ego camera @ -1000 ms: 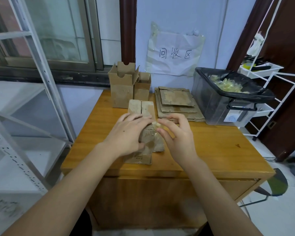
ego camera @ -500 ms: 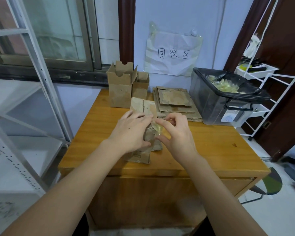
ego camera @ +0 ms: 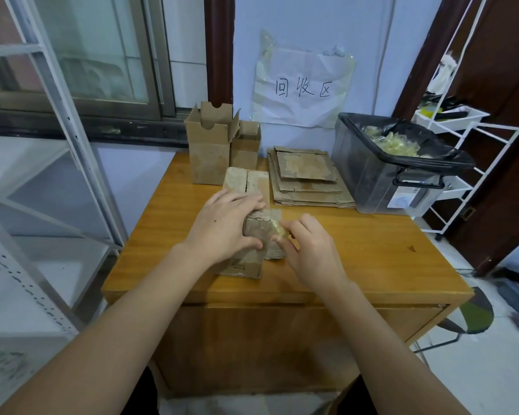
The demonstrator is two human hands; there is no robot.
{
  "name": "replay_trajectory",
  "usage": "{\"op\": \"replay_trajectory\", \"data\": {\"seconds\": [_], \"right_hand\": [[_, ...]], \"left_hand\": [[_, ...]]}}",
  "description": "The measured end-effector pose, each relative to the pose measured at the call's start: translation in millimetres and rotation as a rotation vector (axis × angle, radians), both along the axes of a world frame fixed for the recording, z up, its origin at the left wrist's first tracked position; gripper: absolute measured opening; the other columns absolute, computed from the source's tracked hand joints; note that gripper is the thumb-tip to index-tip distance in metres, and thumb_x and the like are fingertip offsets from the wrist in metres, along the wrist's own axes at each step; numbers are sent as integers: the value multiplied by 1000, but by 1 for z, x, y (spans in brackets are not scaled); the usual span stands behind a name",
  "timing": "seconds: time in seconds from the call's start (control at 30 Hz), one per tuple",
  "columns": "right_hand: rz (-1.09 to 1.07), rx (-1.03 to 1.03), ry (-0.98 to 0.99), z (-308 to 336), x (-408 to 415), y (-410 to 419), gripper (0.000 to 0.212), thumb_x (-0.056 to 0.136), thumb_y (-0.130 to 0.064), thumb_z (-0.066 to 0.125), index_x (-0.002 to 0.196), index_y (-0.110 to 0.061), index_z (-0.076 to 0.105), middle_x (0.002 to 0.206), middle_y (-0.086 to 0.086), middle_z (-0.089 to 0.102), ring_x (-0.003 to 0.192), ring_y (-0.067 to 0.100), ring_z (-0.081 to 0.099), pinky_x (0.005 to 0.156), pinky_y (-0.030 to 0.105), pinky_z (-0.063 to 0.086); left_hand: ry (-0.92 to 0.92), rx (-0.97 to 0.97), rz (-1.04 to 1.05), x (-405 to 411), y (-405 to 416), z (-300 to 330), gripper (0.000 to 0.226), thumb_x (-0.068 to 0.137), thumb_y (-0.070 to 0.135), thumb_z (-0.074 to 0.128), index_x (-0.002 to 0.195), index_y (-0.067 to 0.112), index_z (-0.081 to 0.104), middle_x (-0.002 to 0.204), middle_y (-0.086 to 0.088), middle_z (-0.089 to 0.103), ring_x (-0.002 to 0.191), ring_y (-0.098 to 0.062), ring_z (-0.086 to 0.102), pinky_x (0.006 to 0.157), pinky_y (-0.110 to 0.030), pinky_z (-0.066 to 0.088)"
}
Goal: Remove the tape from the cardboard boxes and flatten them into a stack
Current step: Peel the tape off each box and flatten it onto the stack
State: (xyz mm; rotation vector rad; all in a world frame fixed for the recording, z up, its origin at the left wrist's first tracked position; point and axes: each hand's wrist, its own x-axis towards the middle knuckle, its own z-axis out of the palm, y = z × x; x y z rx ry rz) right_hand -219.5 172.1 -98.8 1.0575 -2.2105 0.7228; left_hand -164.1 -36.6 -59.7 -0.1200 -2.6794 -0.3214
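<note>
Head view: left hand (ego camera: 222,229) fingers gripping box (ego camera: 246,235), right hand (ego camera: 309,250) fingers pinching tape (ego camera: 277,232), upright boxes (ego camera: 210,151) behind.

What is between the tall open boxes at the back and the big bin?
A stack of flattened cardboard lies between the open boxes and the bin, seen in the head view.
</note>
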Motion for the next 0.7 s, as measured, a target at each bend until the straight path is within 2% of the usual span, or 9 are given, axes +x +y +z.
{"op": "replay_trajectory", "data": {"seconds": [0.1,0.17,0.23,0.33,0.47,0.53,0.6,0.63,0.7], "right_hand": [[58,4,-111,5,4,8,40,95,-24,71,132,-8,64,92,0,60,82,19,58,68,39,56],[66,-26,-272,10,7,11,49,95,-29,71,140,-17,55,101,-6,64,94,13,62,82,31,56],[74,-47,-300,12,9,12,42,94,-31,72,132,-18,60,103,-4,69,96,12,65,84,32,57],[111,-28,-199,9,5,15,27,94,-28,73,117,-13,69,98,1,72,87,15,65,75,39,57],[212,72,-219,10,3,15,22,97,-15,69,119,-13,71,114,-1,71,107,12,62,94,31,52],[257,120,-222,8,5,13,22,97,-12,68,119,-15,71,122,-2,67,114,11,58,100,22,45],[224,62,-227,8,7,13,20,96,-16,70,116,-16,72,124,-2,57,109,6,52,96,10,40],[193,19,-220,10,8,15,20,95,-17,71,116,-17,72,119,-3,54,104,5,51,92,9,41],[148,-57,-201,16,10,20,24,95,-18,72,119,-16,71,108,-5,54,94,5,54,86,16,47]], "left_hand": [[-8,-4,2,-1,1,0,89,71,64,84,148,32,53,157,18,46,146,-7,35,127,-37,11],[-15,4,6,-1,1,-1,89,71,65,83,148,33,52,157,19,45,147,-7,35,127,-39,10],[-21,6,11,-1,2,-1,89,71,65,83,148,34,51,158,20,43,147,-7,33,128,-39,9],[-26,5,16,-1,5,-1,89,72,65,83,149,34,51,159,20,42,148,-6,33,128,-38,8],[-21,20,12,2,6,2,85,74,61,84,148,34,52,158,20,43,147,-6,33,128,-38,8],[-18,28,7,5,7,5,83,76,58,84,149,35,51,158,19,43,148,-6,33,128,-37,8],[-37,53,-8,9,7,8,84,76,58,84,150,36,51,159,19,42,148,-7,30,128,-37,6],[-45,51,-19,12,7,11,84,75,58,83,150,36,50,159,19,42,149,-7,28,128,-37,5],[-67,31,-30,17,7,14,85,73,60,83,149,38,51,160,18,40,150,-7,21,129,-41,0]]}}
